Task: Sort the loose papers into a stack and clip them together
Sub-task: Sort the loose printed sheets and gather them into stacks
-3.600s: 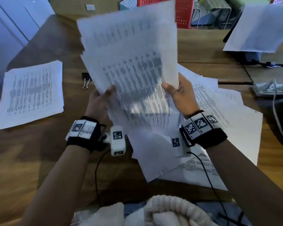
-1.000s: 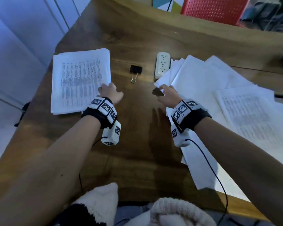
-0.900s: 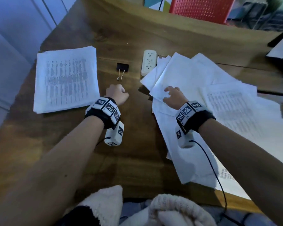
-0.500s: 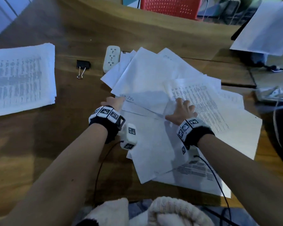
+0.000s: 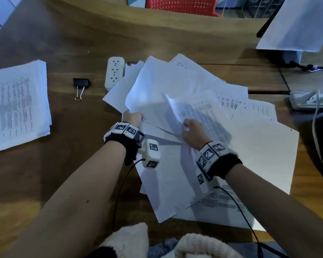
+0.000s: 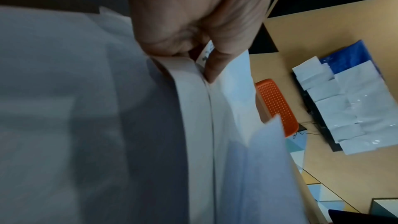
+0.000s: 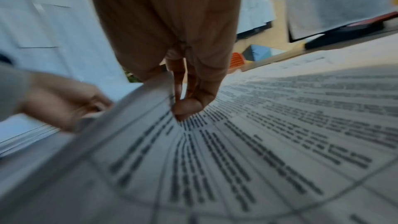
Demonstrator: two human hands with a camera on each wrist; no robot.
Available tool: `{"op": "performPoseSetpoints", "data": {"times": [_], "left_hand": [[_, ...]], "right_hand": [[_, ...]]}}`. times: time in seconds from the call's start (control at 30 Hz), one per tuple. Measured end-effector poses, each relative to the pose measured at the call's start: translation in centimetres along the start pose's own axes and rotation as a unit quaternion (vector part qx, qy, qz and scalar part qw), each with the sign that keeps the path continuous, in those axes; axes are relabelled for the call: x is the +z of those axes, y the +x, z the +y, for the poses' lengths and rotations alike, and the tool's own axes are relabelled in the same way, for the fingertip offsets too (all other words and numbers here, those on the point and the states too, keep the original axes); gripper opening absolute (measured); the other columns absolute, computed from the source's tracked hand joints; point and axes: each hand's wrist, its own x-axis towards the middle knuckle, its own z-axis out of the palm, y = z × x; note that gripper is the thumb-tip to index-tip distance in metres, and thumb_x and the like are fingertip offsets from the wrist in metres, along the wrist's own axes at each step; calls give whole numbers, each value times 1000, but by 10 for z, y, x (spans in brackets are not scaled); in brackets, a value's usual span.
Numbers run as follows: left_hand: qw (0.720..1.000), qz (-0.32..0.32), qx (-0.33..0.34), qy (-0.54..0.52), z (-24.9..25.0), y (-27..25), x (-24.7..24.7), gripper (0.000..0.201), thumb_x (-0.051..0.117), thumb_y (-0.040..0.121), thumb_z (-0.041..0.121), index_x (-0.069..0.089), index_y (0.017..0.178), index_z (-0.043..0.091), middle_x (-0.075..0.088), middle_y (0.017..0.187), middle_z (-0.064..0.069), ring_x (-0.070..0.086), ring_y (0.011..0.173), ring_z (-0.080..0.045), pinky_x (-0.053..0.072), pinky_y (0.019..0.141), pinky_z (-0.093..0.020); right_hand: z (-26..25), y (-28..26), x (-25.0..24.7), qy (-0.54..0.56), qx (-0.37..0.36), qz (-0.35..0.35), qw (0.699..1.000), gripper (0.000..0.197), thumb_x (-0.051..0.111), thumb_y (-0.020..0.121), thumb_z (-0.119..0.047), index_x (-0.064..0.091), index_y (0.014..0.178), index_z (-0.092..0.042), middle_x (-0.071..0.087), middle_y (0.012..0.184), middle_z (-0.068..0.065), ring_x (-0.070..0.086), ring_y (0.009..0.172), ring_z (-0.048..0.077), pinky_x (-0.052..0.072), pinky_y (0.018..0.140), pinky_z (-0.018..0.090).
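Loose white papers (image 5: 250,146) lie fanned over the wooden table (image 5: 63,174) in front of me. My left hand (image 5: 133,118) pinches the near-left corner of some lifted sheets (image 5: 157,86); its wrist view shows thumb and fingers closed on the paper edges (image 6: 204,81). My right hand (image 5: 191,132) pinches the corner of a printed sheet (image 5: 199,110), with its thumb (image 7: 189,106) pressed on the text. A neat stack of printed pages (image 5: 15,105) sits at the far left. A black binder clip (image 5: 80,85) lies between that stack and the loose pile.
A white power strip (image 5: 114,71) lies beside the clip, partly under the papers. Another power strip with cables (image 5: 311,100) is at the right edge. A sheet hangs over a monitor (image 5: 296,23) at the back right. A red chair (image 5: 181,4) stands behind the table.
Both hands went from the bare table near the clip to the loose pile. They now pinch sheet corners and lift them off the pile.
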Motion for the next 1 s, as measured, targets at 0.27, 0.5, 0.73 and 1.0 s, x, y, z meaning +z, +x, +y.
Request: {"op": "performPoseSetpoints", "data": {"times": [0.27, 0.5, 0.73, 1.0], "left_hand": [[912, 122, 368, 132, 71, -18, -47, 27, 46, 87, 7, 63, 107, -2, 62, 94, -13, 58, 89, -27, 37, 72, -21], [813, -30, 573, 97, 95, -52, -67, 25, 49, 82, 2, 66, 66, 10, 59, 68, 9, 46, 62, -2, 37, 56, -21], [832, -136, 490, 222, -8, -32, -64, 31, 56, 75, 31, 77, 88, 12, 68, 74, 11, 58, 77, 5, 36, 66, -17], [892, -121, 370, 230, -26, -26, -71, 21, 61, 76, 25, 73, 93, 21, 56, 133, -7, 36, 133, -27, 25, 110, -42]], "right_hand": [[-25, -31, 45, 21, -89, -126, 988, 32, 57, 88, -34, 59, 101, -5, 40, 100, 1, 45, 87, 14, 39, 80, 25], [-20, -1, 8, 317, 64, -85, 942, 46, 29, 100, -31, 51, 118, 6, 53, 106, 16, 50, 67, 14, 38, 55, 22], [55, 4, -36, 615, 175, -19, 768, 58, 35, 91, -55, 53, 122, -10, 68, 108, 2, 67, 87, 12, 49, 95, 40], [44, 3, -38, 384, 227, -25, 895, 21, 64, 84, -20, 63, 96, -2, 69, 98, 14, 66, 89, 26, 50, 94, 38]]}}
